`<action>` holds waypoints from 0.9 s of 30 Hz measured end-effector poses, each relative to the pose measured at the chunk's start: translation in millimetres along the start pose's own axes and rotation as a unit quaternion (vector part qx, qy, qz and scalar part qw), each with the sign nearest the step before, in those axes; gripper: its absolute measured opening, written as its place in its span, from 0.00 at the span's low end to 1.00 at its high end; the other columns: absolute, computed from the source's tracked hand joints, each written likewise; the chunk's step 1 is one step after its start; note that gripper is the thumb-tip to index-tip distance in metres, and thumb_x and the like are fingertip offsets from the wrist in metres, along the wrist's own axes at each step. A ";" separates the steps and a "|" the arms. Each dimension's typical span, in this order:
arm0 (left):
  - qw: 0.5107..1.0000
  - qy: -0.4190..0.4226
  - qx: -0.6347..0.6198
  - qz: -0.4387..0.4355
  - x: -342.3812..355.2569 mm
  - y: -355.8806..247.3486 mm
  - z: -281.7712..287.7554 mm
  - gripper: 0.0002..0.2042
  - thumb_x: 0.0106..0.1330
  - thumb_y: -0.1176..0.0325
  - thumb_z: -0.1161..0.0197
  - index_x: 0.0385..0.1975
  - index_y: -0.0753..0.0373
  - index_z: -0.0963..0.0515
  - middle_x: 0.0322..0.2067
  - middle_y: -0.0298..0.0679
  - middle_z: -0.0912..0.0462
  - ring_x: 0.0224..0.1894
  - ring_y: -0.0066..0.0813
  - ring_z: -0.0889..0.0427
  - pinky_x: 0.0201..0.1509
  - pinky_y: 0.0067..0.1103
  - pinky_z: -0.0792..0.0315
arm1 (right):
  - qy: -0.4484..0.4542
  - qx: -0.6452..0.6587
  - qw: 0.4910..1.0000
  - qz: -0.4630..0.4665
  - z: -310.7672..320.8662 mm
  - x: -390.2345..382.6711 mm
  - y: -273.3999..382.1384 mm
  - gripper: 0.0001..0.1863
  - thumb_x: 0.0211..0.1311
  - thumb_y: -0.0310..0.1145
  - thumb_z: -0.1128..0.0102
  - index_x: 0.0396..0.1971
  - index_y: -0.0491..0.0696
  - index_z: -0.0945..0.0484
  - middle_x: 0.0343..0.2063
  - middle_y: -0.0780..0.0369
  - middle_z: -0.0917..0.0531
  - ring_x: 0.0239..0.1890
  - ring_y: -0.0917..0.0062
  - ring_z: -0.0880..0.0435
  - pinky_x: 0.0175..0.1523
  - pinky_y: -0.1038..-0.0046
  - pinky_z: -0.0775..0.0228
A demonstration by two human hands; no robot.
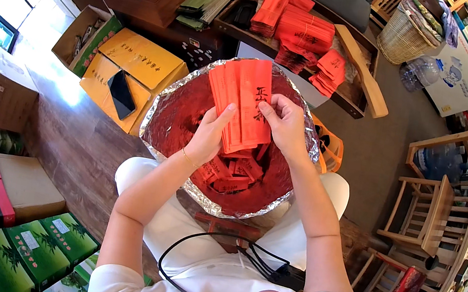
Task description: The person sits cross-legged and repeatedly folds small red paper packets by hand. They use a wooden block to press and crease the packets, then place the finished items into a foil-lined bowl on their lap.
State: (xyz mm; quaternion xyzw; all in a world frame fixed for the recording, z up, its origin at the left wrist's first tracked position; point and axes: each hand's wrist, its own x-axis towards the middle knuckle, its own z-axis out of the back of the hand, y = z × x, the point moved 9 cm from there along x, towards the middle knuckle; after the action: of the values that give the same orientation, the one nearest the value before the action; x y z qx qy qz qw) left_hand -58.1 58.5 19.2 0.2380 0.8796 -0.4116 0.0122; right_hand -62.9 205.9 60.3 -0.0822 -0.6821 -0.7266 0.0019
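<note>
A fanned stack of flat red packets (241,100) with black lettering is held up between my two hands. My left hand (209,134) grips its left edge, thumb on the front. My right hand (285,124) pinches the right side of the foremost packet; the fingers behind are hidden. Beneath the stack, between my knees, stands a wide round foil-lined bag (160,111) with a crinkled silver rim and a reddish inside. More red packets (236,174) lie jumbled at its bottom, partly covered by my hands and the stack.
Past the bag, a dark wooden drawer (351,101) holds bundled red packets (305,30) and a wooden paddle-like piece (363,72). At left, a phone (122,94) lies on a yellow box (143,58). Green boxes (34,248) are stacked near left; wooden chairs (422,216) stand right.
</note>
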 end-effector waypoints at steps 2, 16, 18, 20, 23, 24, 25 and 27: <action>0.999 -0.018 0.019 -0.028 0.7 -4.2 2.1 0.16 0.72 0.67 0.47 0.55 0.68 0.31 0.51 0.39 0.23 0.50 0.25 0.22 0.53 0.23 0.25 | 0.009 0.049 0.999 -0.009 3.0 -0.6 -4.1 0.06 0.64 0.25 0.44 0.39 0.40 0.25 0.30 0.65 0.19 0.32 0.87 0.23 0.39 0.82 0.30; 0.972 -0.010 0.185 -0.147 -1.6 -14.1 0.2 0.11 0.69 0.71 0.41 0.47 0.68 0.23 0.44 0.35 0.18 0.43 0.18 0.22 0.49 0.18 0.27 | -0.111 -0.314 0.897 0.290 -12.4 -27.5 77.0 0.15 0.47 0.28 0.30 0.37 0.42 0.20 0.30 0.58 0.23 0.32 0.65 0.22 0.35 0.71 0.27; 0.974 -0.019 0.166 -0.155 -2.8 -13.0 -0.9 0.11 0.68 0.70 0.40 0.46 0.68 0.22 0.41 0.32 0.18 0.40 0.15 0.23 0.46 0.16 0.29 | -0.133 -0.373 0.860 0.321 -20.3 -34.9 81.1 0.16 0.45 0.29 0.29 0.36 0.42 0.20 0.31 0.59 0.24 0.32 0.66 0.22 0.35 0.70 0.27; 0.972 -0.028 0.163 -0.165 -2.4 -12.1 1.5 0.10 0.68 0.70 0.40 0.45 0.68 0.22 0.40 0.32 0.18 0.41 0.15 0.24 0.46 0.16 0.29 | -0.141 -0.411 0.836 0.335 -28.0 -40.3 83.1 0.16 0.43 0.29 0.28 0.35 0.43 0.21 0.30 0.60 0.25 0.31 0.66 0.23 0.34 0.69 0.27; 0.971 -0.028 0.175 -0.163 -2.5 -12.0 2.7 0.11 0.69 0.69 0.42 0.46 0.68 0.23 0.41 0.32 0.18 0.41 0.16 0.23 0.46 0.16 0.29 | -0.136 -0.414 0.834 0.339 -32.4 -42.7 83.9 0.13 0.45 0.27 0.29 0.30 0.44 0.24 0.28 0.60 0.26 0.29 0.67 0.24 0.32 0.69 0.29; 0.970 -0.025 0.181 -0.160 -2.7 -12.3 1.9 0.11 0.70 0.68 0.42 0.46 0.68 0.23 0.41 0.32 0.19 0.41 0.16 0.23 0.47 0.17 0.29 | -0.123 -0.381 0.866 0.301 -27.3 -36.3 77.9 0.12 0.46 0.27 0.30 0.29 0.44 0.24 0.27 0.60 0.26 0.29 0.67 0.24 0.32 0.69 0.30; 0.980 -0.027 0.144 -0.136 -3.2 -9.9 3.2 0.12 0.70 0.68 0.43 0.47 0.68 0.24 0.41 0.33 0.19 0.41 0.16 0.23 0.47 0.17 0.28 | -0.109 -0.347 0.894 0.261 -21.3 -30.1 70.3 0.11 0.47 0.27 0.30 0.28 0.44 0.25 0.26 0.59 0.26 0.29 0.66 0.24 0.32 0.68 0.30; 0.993 -0.032 0.070 -0.087 -6.0 -6.0 2.2 0.13 0.71 0.66 0.45 0.49 0.69 0.25 0.42 0.33 0.19 0.41 0.16 0.23 0.47 0.17 0.28 | -0.095 -0.272 0.945 0.156 -8.9 -19.4 58.3 0.12 0.51 0.25 0.31 0.26 0.41 0.28 0.23 0.59 0.26 0.26 0.71 0.26 0.33 0.74 0.33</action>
State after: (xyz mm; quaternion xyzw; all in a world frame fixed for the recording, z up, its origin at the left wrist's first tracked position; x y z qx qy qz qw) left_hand -55.8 51.1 23.3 0.1477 0.8652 -0.4790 -0.0126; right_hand -38.1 190.8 115.1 -0.2534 -0.4346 -0.8638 0.0279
